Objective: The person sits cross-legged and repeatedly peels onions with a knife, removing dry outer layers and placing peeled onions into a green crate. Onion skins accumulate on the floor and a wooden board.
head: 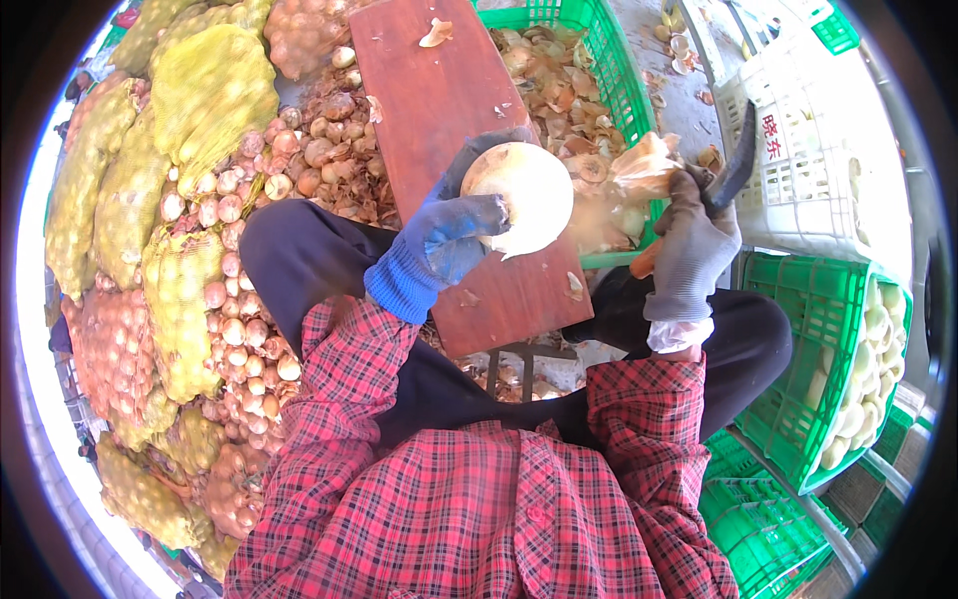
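Observation:
My left hand (449, 232), in a blue knitted glove with a dark coating, grips a large pale onion (528, 196) above a reddish-brown wooden board (479, 298). Much of the onion's surface is white, with a tan patch near its top. In a grey glove, my right hand (692, 236) holds a knife by its wooden handle (645, 260). Its dark curved blade (737, 161) points up and away. A dry strip of onion skin (645, 166) hangs from the right hand's fingers, apart from the onion. Part of the knife is hidden by the fingers.
Beyond the board, a green plastic crate (636, 90) holds onion skins (557, 82). Loose onions (243, 337) and yellow mesh sacks (213, 90) are heaped at left. At right stand a white crate (808, 172) and a green crate (801, 337) with pale peeled onions (861, 374).

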The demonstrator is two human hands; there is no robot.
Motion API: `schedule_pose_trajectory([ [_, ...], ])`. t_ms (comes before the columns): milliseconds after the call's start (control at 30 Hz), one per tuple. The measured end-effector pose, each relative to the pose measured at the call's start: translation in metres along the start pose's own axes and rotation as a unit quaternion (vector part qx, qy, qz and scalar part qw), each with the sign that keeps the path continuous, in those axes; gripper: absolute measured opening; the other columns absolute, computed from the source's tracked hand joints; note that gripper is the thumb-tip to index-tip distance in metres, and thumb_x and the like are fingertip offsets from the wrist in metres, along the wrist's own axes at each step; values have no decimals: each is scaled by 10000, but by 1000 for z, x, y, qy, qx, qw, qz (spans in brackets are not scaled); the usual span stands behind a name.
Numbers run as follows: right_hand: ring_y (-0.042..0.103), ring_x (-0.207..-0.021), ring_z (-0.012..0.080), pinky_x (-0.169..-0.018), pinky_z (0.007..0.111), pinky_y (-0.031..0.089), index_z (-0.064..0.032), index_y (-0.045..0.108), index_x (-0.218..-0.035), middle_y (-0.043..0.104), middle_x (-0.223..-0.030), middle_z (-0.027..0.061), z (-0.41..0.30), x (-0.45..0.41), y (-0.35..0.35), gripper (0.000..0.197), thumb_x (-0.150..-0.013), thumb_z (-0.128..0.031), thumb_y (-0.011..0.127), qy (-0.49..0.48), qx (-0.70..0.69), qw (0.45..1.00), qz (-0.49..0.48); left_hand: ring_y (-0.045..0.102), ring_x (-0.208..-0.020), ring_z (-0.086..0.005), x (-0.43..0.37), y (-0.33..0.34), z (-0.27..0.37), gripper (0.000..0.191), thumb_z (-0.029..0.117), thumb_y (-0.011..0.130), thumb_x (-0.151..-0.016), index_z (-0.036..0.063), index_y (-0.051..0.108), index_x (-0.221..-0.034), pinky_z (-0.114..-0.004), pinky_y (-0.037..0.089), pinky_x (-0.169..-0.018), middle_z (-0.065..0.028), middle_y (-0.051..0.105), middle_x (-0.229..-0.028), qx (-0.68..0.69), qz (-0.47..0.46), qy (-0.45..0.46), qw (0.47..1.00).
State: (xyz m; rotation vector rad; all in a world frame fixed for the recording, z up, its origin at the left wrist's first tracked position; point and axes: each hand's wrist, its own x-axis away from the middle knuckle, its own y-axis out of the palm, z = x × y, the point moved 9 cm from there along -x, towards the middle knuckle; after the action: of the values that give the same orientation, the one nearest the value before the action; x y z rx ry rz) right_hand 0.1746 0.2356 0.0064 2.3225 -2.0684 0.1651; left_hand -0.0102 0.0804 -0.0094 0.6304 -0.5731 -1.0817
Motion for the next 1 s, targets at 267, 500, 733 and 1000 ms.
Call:
schedule_pose_trajectory([
  [267, 474, -568, 42, -492, 204, 382, 5, 609, -1121, 569, -744, -24, -1, 51, 52, 425, -833, -278, 740, 121, -24, 951, -284, 543, -1141, -196, 3, -1, 15, 761, 7, 790, -605, 75, 473, -1294, -326, 500, -938, -62, 543, -1203, -202, 20, 2, 979],
  [500, 433, -485, 46, -454, 215, 354, -25, 595, -927, 519, -629, -25, 26, 73, 75, 320, -849, -313, 709, 155, -108, 938, -292, 537, -1140, -184, -7, 14, 21, 785, 20, 845, -613, 63, 458, -1294, -331, 490, -954, -60, 534, -1216, -211, -21, 148, 966],
  [733, 590, -647, 138, -598, 278, 473, 10, 582, -1089, 642, -799, 66, -1, 76, 81, 308, -934, -256, 576, 9, 42, 949, -312, 565, -1118, -256, -1, -2, 12, 663, -34, 653, -734, 72, 403, -1338, -410, 504, -960, -115, 511, -1228, 11, 69, 37, 997],
  [1000, 654, -762, 321, -630, 417, 528, -155, 493, -1308, 620, -991, 134, -17, 91, 66, 444, -869, -131, 556, -283, 501, 773, -267, 570, -1108, -290, -2, -29, 16, 577, -72, 560, -776, 77, 417, -1314, -471, 516, -952, -138, 512, -1190, 95, 124, 54, 986],
])
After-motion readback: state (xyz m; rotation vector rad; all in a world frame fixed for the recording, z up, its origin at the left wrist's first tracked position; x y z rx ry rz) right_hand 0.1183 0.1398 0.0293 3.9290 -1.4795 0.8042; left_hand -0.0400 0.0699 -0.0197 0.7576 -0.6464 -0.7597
